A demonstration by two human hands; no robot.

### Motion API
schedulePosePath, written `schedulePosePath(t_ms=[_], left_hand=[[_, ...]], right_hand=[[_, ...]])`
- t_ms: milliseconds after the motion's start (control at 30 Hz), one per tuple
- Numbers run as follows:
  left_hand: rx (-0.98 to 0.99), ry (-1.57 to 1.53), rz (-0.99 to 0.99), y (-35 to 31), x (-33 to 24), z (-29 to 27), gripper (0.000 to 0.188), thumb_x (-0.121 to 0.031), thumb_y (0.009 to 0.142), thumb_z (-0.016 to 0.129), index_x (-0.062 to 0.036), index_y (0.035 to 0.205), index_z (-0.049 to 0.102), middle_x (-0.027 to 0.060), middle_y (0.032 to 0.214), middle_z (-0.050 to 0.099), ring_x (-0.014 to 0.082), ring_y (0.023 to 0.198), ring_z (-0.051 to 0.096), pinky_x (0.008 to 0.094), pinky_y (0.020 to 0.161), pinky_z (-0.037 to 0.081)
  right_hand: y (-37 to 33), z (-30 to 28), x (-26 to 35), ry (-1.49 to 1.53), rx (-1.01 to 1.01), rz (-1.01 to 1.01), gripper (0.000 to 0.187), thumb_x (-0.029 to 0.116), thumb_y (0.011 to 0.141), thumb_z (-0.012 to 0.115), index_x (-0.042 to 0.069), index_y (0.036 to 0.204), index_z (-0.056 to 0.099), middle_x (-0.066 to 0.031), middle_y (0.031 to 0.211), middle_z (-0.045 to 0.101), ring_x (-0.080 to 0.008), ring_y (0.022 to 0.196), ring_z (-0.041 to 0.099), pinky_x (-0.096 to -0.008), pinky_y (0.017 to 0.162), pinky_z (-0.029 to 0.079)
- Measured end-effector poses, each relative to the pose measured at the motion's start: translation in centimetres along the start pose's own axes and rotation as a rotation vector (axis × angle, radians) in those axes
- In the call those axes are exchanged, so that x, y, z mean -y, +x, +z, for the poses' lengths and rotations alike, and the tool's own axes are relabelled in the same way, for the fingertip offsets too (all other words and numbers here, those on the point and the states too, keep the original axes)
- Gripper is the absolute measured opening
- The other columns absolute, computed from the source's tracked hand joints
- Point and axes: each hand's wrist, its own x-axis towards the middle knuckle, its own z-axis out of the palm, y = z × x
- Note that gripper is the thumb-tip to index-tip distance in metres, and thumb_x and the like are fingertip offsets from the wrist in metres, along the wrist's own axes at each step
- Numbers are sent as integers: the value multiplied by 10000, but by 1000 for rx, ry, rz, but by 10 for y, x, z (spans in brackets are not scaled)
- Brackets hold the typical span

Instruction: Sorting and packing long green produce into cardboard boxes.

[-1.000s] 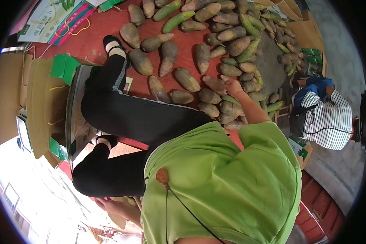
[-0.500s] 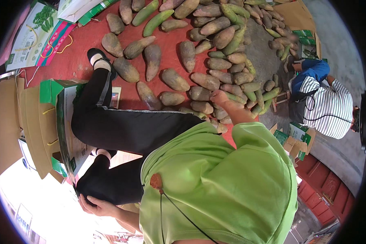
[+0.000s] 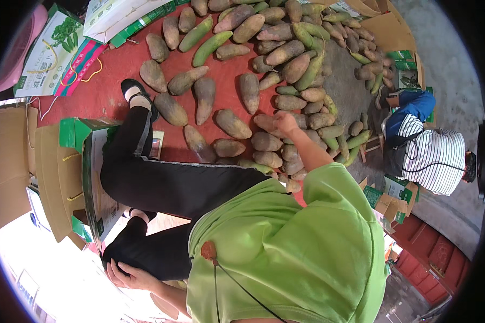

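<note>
My right hand (image 3: pixel 286 124) reaches over a pile of long radishes, its fingers closed around the right end of a brownish-purple radish (image 3: pixel 265 123). Other radishes lie close by, such as a brownish one (image 3: pixel 266 142) just below it and a plump one (image 3: pixel 233 124) to its left. My left hand (image 3: pixel 128 275) rests on my black-trousered knee at the lower left, fingers laid over the cloth and holding nothing. Parts of the right fingers are hidden behind the hand.
An open carton (image 3: pixel 94 177) stands beside my legs. A printed white box (image 3: pixel 51 59) and a pink basin (image 3: pixel 24 51) are at the upper left. Green radishes (image 3: pixel 212 49) lie among the others on red flooring (image 3: pixel 121 64). Right, a person in a striped shirt (image 3: pixel 434 153) crouches beside cartons.
My right hand has moved up and left across the pile onto the end of the brownish-purple radish. The whole view has shifted slightly. My left hand stays on the knee.
</note>
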Motion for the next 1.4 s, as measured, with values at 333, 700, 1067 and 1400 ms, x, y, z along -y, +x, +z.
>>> schedulePosePath(t_ms=[333, 700, 1067, 1400], left_hand=[[14, 71, 2, 0, 0, -4, 282, -226, 942, 493, -5, 1039, 638, 160, 1126, 584, 323, 1106, 490, 459, 965, 367], [12, 163, 36, 3, 1, -7, 238, -185, 936, 499, -21, 1036, 640, 132, 1116, 591, 309, 1100, 505, 441, 962, 366], [64, 182, -19, 4, 1, -5, 214, -112, 899, 522, -3, 1053, 623, 144, 1137, 563, 333, 1139, 474, 449, 981, 344], [43, 52, -112, 18, -11, -6, 201, -70, 813, 586, -48, 1004, 645, 119, 1095, 583, 355, 1163, 465, 464, 997, 326]], right_hand=[[90, -122, 30, 46, -388, 185, 332, 134, 759, 647, -5, 1061, 630, -169, 962, 673, -278, 912, 640, -347, 799, 481], [180, -210, 27, -18, -526, 220, 494, 376, 700, 699, 139, 1129, 637, -201, 1241, 530, -330, 1168, 503, -386, 989, 405], [194, -210, 27, 212, -324, 155, 487, 169, 817, 637, -31, 1247, 527, -152, 1251, 554, -253, 1149, 525, -345, 943, 410], [148, -197, 11, 611, -633, 129, 309, 74, 818, 643, -54, 1098, 616, -106, 1022, 650, -199, 883, 616, -328, 754, 496]])
